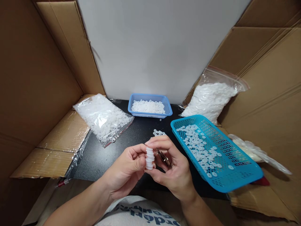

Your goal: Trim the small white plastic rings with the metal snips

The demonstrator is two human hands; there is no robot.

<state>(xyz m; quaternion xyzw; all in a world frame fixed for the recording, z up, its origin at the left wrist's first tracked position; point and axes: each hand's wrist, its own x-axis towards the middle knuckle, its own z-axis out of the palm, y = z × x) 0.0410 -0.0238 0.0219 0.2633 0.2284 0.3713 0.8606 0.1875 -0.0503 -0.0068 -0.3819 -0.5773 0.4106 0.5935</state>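
Note:
Between my two hands stands an upright stack of white ringed plastic washers (150,158). My left hand (128,171) is closed, its thumb and fingers pressed on the stack's left side. My right hand (175,168) is closed too, fingertips at the top of the stack and thumb near its bottom. A small shiny metal tool (164,158) is tucked in the curled fingers of my right hand; its exact kind is hard to make out. Just beyond my fingertips, a small heap of loose white washers (159,132) lies on the black table (117,157).
At the right, a turquoise basket (244,175) holds scattered white washers. A blue basket (150,115) of small white pieces is at the back. Filled clear bags lie left (101,116) and back right (211,97). Cardboard walls (270,72) flank the table.

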